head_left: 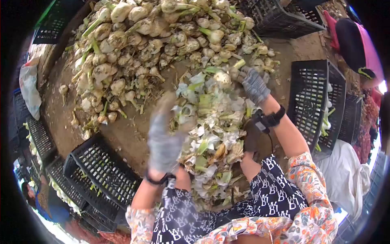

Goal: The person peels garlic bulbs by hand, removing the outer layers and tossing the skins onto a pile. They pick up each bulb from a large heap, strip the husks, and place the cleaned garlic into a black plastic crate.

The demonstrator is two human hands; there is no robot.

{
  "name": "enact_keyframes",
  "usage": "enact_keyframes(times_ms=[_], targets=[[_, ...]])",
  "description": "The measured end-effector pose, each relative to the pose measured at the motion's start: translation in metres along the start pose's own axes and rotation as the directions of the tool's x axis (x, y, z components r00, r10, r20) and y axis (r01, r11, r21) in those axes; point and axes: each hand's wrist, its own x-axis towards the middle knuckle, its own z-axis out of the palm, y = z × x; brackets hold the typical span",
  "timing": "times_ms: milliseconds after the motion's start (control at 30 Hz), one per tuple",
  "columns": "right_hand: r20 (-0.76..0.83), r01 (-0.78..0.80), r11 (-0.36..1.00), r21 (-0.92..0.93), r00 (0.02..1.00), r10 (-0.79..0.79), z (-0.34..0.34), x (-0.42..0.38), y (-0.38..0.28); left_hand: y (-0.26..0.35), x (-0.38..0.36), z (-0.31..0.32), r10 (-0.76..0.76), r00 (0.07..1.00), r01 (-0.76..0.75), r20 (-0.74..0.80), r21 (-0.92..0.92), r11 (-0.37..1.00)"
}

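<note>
My left hand (164, 140), in a grey knitted glove, is smeared by motion above the ground left of a heap of peeled garlic skins (211, 138). Its fingers look stretched and apart, with nothing visible in them. My right hand (256, 86), gloved alike, has its fingers curled against a garlic bulb (234, 73) with a cut green stem, at the far end of the skins. Beside that one is a paler bulb (222, 78). Ahead lies a large pile of dirty garlic bulbs (154, 44) with stalks.
Black plastic crates stand around me: a tilted one (107, 168) at left, another (308, 97) at right, and one (280, 18) at the back right. A white sack (343, 175) lies at right. Other people (359, 44) are at the right and left edges.
</note>
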Motion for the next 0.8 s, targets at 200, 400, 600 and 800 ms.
enact_keyframes(times_ms=[200,400,600,800], targets=[[0.186,-0.383,0.761,0.524,0.923,0.336,0.012,0.013,-0.091,-0.041,0.016,0.052,0.098,0.994,-0.084,0.050,-0.241,0.967],[0.304,-0.436,0.676,0.593,0.900,0.313,0.013,0.012,-0.093,-0.034,0.016,0.041,-0.050,0.998,0.065,0.045,-0.446,0.892],[0.333,-0.434,0.699,0.569,0.898,0.286,0.011,0.005,-0.100,-0.034,0.016,0.028,-0.359,0.865,0.489,0.352,-0.752,0.442],[0.243,-0.157,0.883,0.441,0.969,0.051,0.026,-0.009,-0.100,-0.066,0.029,0.026,-0.598,0.594,0.782,0.538,-0.562,0.270]])
